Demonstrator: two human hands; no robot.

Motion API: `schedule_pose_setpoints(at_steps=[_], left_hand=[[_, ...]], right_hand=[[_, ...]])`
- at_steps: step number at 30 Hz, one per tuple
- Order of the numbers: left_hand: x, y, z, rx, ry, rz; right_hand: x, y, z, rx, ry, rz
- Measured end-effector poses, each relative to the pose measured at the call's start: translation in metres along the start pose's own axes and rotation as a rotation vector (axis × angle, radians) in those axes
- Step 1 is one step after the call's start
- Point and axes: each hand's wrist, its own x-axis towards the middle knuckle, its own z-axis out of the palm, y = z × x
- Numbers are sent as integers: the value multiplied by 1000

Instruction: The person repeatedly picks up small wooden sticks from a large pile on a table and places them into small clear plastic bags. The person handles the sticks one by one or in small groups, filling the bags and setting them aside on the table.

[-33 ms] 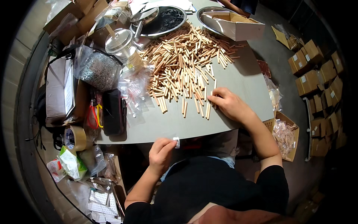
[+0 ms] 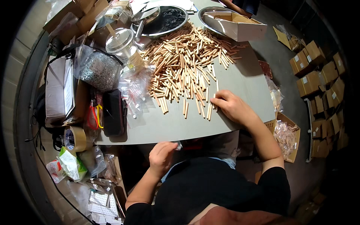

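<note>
A pale grey counter [image 2: 176, 129] with a curved front edge filled the middle of a crowded workroom. Across its far half spread a large heap of short, round, natural-wood sticks [image 2: 180, 69], thinning into loose single ones toward the person.

The person's right hand [image 2: 229, 105] rested at the heap's near right corner, thumb and forefinger bent together at the sticks; whether they gripped one could not be told. The left hand [image 2: 162, 154], just off the counter's front edge, was closed in a pinch on a small piece of clear plastic [image 2: 179, 145].

Behind the heap stood a round steel bowl of dark material [image 2: 187, 17] and, to its right, a white cardboard box [image 2: 249, 33] set over a second steel bowl [image 2: 202, 17]. Along the left lay flat clear plastic bags [image 2: 135, 99], a black rectangular case [image 2: 113, 114], red-and-yellow-handled scissors [image 2: 99, 117] and a bulging clear bag of small metal pieces [image 2: 98, 69].

At the right, brown cardboard cartons [image 2: 310, 83] were stacked above the dark grey floor [image 2: 270, 39]; nearer, an open carton [image 2: 297, 135] held small filled packets [image 2: 284, 137]. Another person's arm [image 2: 236, 7] showed at the top.
</note>
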Motion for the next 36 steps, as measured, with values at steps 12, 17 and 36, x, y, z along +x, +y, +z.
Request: schedule_pose_setpoints(at_steps=[12,17,36], left_hand=[[1,12,8,-794,-330,-534],[-2,8,23,-925,-470,-525],[30,29,120,-1448,-720,-1205]], right_hand=[[1,37,-14,-8,138,160],[21,47,-11,68,79,146],[-57,-62,-7,151,-124,-29]])
